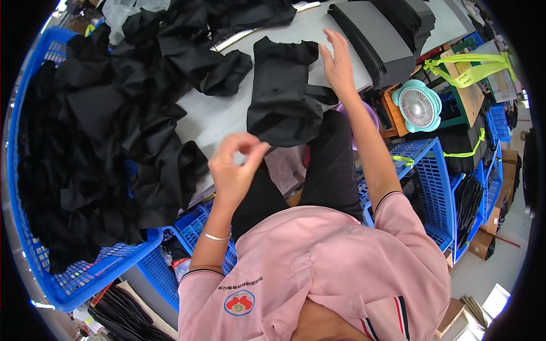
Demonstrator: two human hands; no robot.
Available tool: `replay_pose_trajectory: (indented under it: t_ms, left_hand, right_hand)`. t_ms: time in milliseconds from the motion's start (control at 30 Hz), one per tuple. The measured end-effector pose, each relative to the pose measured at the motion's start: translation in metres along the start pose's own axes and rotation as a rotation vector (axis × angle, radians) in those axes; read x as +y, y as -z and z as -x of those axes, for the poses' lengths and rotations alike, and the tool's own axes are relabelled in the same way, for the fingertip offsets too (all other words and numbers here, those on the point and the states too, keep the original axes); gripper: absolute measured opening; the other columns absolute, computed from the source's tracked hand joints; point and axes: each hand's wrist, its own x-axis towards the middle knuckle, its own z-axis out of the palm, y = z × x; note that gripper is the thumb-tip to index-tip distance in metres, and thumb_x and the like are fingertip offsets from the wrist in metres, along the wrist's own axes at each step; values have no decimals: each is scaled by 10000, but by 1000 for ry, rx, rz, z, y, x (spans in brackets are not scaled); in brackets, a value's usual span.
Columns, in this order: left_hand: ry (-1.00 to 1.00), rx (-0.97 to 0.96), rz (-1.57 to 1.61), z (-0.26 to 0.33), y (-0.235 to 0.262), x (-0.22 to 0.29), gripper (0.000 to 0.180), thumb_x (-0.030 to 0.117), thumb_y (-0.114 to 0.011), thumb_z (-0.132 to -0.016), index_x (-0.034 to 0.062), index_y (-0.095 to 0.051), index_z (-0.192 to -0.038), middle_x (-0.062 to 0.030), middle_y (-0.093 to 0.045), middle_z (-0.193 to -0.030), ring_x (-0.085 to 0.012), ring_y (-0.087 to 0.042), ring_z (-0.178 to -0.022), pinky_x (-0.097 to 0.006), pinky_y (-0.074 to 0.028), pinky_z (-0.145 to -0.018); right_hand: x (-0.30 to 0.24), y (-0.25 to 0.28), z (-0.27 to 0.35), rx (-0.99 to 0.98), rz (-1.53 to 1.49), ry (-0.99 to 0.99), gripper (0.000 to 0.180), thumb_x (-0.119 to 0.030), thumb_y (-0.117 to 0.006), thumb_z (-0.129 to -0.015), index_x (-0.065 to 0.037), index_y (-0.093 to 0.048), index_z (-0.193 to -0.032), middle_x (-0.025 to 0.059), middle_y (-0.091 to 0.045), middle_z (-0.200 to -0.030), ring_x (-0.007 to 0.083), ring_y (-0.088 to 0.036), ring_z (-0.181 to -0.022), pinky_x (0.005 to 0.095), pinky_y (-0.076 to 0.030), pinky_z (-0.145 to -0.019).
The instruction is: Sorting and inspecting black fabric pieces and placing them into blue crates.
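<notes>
Head view: grey table (222, 116) shows a bare strip between the heaped black fabric (114, 113) spilling from the blue basket (85, 278) and the folded black piece (281, 94), which lies near the table's front edge, long axis running away from the person. Right hand (338, 65), fingers spread, hovers over its far right corner. Left hand (236, 167), raised and clear, has fingertips pinched together; nothing visible between them. Dark sheet stack (381, 34) and a teal fan (420, 105) crowd the right.
</notes>
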Motion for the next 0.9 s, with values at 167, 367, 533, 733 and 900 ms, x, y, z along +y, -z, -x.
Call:
replay_pose_trajectory:
  t_ms: [167,367,533,733,900]
  left_hand:
    - [-140,164,-35,-44,-17,-8,514,109,-825,-763,44,-624,-1232,-112,-624,-1237,-233,-611,-1103,-315,-468,-942]
    - [298,-298,508,-73,-20,-54,417,158,-742,-895,0,-631,-1265,-57,-661,-1153,-102,-608,-1022,-261,-464,-935]
    - [442,-479,862,-79,-18,-60,432,212,-698,-940,-4,-588,-1298,-34,-663,-1185,-99,-622,-1006,-255,-477,-930]
    - [517,-581,1270,-78,-34,-65,452,204,-734,-914,24,-565,-1293,-65,-668,-1219,-128,-643,-1067,-277,-504,-948]
    - [542,-495,1120,-82,-39,-68,405,-8,-754,-827,16,-603,-1202,-52,-688,-1126,-117,-665,-979,-247,-524,-885]
  right_hand:
    - [-50,76,69,29,-122,-441,254,-171,-606,-994,17,-637,-1161,107,-652,-1133,154,-631,-991,292,-494,-860]
    - [-85,80,133,-368,-1095,-964,341,-153,-643,-966,-20,-599,-1277,27,-652,-1160,102,-613,-1000,278,-495,-873]
    - [-70,68,110,-460,-1294,-1029,375,-121,-698,-918,-47,-584,-1268,2,-645,-1118,94,-619,-999,268,-498,-883]
    - [-70,54,93,-617,-1164,-1012,340,-65,-776,-838,-45,-611,-1135,-19,-659,-994,59,-624,-903,211,-490,-822]
    - [-76,46,91,-466,-965,-889,279,-17,-755,-837,-64,-609,-1069,-52,-618,-884,27,-583,-798,197,-465,-735]
